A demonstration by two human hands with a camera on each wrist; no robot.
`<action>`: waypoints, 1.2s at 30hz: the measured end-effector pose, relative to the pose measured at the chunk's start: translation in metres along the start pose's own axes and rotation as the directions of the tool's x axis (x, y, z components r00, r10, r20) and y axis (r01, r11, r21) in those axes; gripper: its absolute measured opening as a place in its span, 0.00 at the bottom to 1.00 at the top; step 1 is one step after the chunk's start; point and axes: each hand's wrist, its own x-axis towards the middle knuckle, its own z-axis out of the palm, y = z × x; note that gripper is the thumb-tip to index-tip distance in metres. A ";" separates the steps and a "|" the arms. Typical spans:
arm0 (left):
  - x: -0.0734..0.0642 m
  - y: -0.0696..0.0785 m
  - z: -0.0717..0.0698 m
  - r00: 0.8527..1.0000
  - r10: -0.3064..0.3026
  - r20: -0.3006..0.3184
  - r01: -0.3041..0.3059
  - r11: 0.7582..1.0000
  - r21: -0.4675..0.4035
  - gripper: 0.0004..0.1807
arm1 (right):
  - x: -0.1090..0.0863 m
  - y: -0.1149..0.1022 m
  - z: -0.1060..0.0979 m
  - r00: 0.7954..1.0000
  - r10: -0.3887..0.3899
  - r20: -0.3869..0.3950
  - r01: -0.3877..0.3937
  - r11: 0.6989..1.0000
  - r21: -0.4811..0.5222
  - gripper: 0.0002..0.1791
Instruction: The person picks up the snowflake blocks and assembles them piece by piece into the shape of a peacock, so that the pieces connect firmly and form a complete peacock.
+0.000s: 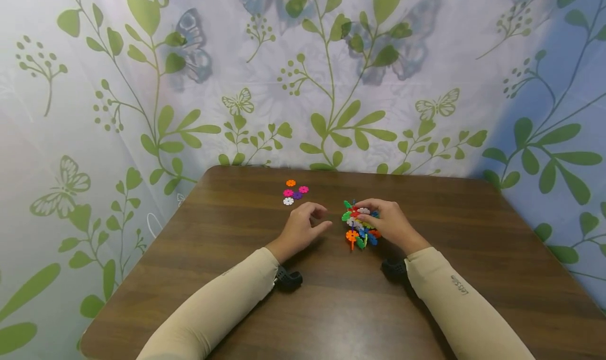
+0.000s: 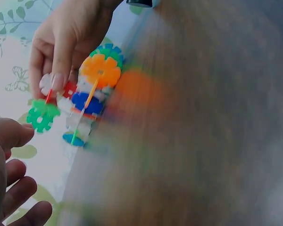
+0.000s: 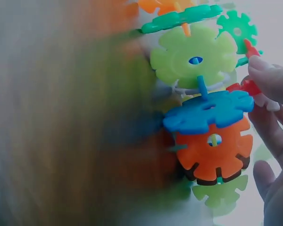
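A cluster of interlocked plastic flower-shaped discs (image 1: 363, 233) in many colours rests on the table, with the right hand (image 1: 393, 224) at its upper right side. Thumb and fingers of that hand pinch a red and white part of the cluster. An orange disc (image 2: 103, 71) and a green disc (image 2: 39, 116) stick out of it in the left wrist view. A yellow-green disc (image 3: 177, 56), a blue disc (image 3: 205, 117) and an orange-red disc (image 3: 200, 150) show close up in the right wrist view. Left of the cluster, the left hand (image 1: 303, 227) is apart from it, fingers loosely bent and holding nothing.
Several loose flower discs lie farther back on the left: an orange one (image 1: 291, 183), a white one (image 1: 288, 201), a purple one (image 1: 297, 196) and two pink ones. The brown wooden table (image 1: 236, 228) ends at a leaf-patterned curtain (image 1: 265, 107).
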 end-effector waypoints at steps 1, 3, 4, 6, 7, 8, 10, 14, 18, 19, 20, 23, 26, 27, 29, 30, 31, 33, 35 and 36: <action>0.000 -0.001 -0.001 1.000 0.005 -0.005 -0.005 1.000 0.005 0.18 | -0.001 0.002 -0.003 1.000 0.009 0.001 -0.009 1.000 0.005 0.14; 0.000 -0.005 -0.004 1.000 0.017 -0.016 -0.017 1.000 0.008 0.17 | -0.002 0.007 -0.008 1.000 0.031 0.003 -0.031 0.999 0.011 0.14; -0.001 -0.007 -0.005 0.999 0.022 -0.023 -0.022 1.000 0.011 0.16 | -0.003 0.009 -0.011 0.999 0.045 0.004 -0.045 0.999 0.012 0.14; -0.001 -0.013 -0.009 0.999 0.031 -0.039 -0.031 0.999 0.013 0.14 | -0.006 0.014 -0.018 0.997 0.080 0.006 -0.080 0.997 0.018 0.13; -0.001 -0.016 -0.011 0.999 0.030 -0.042 -0.030 0.999 0.013 0.13 | -0.007 0.016 -0.021 0.995 0.100 0.006 -0.100 0.995 0.019 0.13; -0.002 -0.020 -0.013 0.999 0.029 -0.045 -0.029 1.000 0.011 0.13 | -0.008 0.019 -0.025 0.993 0.119 0.006 -0.119 0.993 0.015 0.13; -0.003 -0.026 -0.019 0.999 0.018 -0.046 -0.017 1.000 0.015 0.12 | -0.011 0.023 -0.032 0.988 0.153 0.002 -0.153 0.988 0.003 0.13; -0.004 -0.042 -0.034 0.999 -0.040 -0.032 0.041 0.999 0.023 0.13 | -0.016 0.035 -0.044 0.979 0.203 -0.017 -0.203 0.979 -0.022 0.13; -0.006 -0.058 -0.050 0.993 -0.118 -0.007 0.118 0.991 0.061 0.13 | -0.020 0.044 -0.052 0.973 0.228 -0.041 -0.230 0.972 -0.045 0.13; -0.007 -0.061 -0.054 0.990 -0.139 0.001 0.138 0.987 0.078 0.13 | -0.021 0.046 -0.053 0.972 0.230 -0.046 -0.232 0.971 -0.049 0.13; -0.007 -0.064 -0.057 0.988 -0.156 0.008 0.155 0.983 0.100 0.13 | -0.021 0.047 -0.055 0.972 0.231 -0.049 -0.234 0.971 -0.053 0.13; -0.007 -0.072 -0.066 0.979 -0.203 0.026 0.197 0.968 0.153 0.13 | -0.022 0.048 -0.059 0.974 0.222 -0.040 -0.223 0.974 -0.041 0.14; -0.006 -0.076 -0.072 0.969 -0.243 0.038 0.232 0.954 0.190 0.13 | -0.020 0.045 -0.064 0.986 0.168 -0.001 -0.168 0.986 0.009 0.15; -0.005 -0.076 -0.074 0.966 -0.253 0.044 0.240 0.950 0.201 0.13 | -0.018 0.043 -0.065 0.991 0.134 0.012 -0.134 0.990 0.033 0.16; -0.003 -0.076 -0.075 0.959 -0.276 0.061 0.257 0.941 0.222 0.13 | -0.014 0.037 -0.067 0.998 0.054 0.031 -0.055 0.997 0.047 0.19; -0.002 -0.075 -0.075 0.956 -0.285 0.070 0.262 0.937 0.232 0.12 | -0.012 0.032 -0.066 0.999 0.011 0.034 -0.012 0.999 0.040 0.20; -0.001 -0.075 -0.075 0.952 -0.295 0.080 0.268 0.932 0.245 0.12 | -0.009 0.027 -0.064 0.999 -0.029 0.033 0.028 0.999 0.028 0.20; 0.001 -0.074 -0.074 0.947 -0.308 0.091 0.273 0.923 0.272 0.11 | -0.001 0.014 -0.057 0.995 -0.099 0.019 0.100 0.995 -0.028 0.21; 0.003 -0.074 -0.073 0.944 -0.318 0.092 0.280 0.915 0.291 0.11 | 0.008 -0.002 -0.047 0.990 -0.141 0.006 0.141 0.986 -0.085 0.21; 0.004 -0.075 -0.072 0.942 -0.322 0.091 0.282 0.911 0.302 0.11 | 0.013 -0.010 -0.041 0.988 -0.157 0.003 0.157 0.983 -0.094 0.20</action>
